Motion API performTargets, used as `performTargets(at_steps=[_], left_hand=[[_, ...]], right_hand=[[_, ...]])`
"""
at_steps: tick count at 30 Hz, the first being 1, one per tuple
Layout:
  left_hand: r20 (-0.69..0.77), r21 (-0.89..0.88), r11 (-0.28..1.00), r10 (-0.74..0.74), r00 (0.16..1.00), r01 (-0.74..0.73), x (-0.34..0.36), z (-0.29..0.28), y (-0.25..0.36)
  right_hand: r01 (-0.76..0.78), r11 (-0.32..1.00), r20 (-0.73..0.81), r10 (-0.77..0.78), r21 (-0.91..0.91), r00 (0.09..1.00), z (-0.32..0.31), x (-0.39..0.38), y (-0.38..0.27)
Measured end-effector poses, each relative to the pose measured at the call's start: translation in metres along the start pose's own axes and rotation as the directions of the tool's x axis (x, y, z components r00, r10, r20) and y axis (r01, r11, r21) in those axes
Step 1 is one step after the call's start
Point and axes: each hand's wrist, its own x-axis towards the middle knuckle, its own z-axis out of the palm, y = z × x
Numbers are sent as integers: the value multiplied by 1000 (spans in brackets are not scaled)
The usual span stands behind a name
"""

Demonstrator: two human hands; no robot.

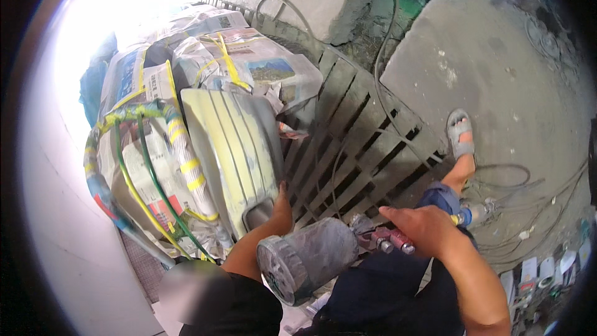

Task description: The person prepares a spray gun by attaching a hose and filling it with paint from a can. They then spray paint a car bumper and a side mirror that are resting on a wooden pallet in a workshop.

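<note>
2 bare hands, set apart, the metal-and-grey cup (311,255) of a spray gun (392,238) between them. Right hand (429,230) wrapped round the reddish gun, grip mostly hidden by the palm; cup tipped on its side, pointing toward the left forearm. Left hand (283,211) at the lower right edge of a pale yellow grooved panel (227,149); fingers mostly out of sight, so cannot tell whether they grip or only rest. Panel lies just left of and beyond that hand. Farther beyond: newspaper (267,68) bound with yellow tape (230,62). Left of the panel, a wrapped tubular frame (193,171). Slatted grating (348,130) ahead, between the hands. Sandalled foot (460,134) beyond the right hand
</note>
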Motion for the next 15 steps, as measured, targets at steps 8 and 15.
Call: performTargets(at_steps=[8, 15], left_hand=[[-85, 20, 996, -84, 993, 86, -96, -48, -94], [-105, -49, 844, -536, 838, 534, -36, -66, -136]], right_hand=[[21, 998, -254, -4, 62, 967, 81, -57, -41], [26, 904, -253, 92, 427, 963, 156, -76, -13]])
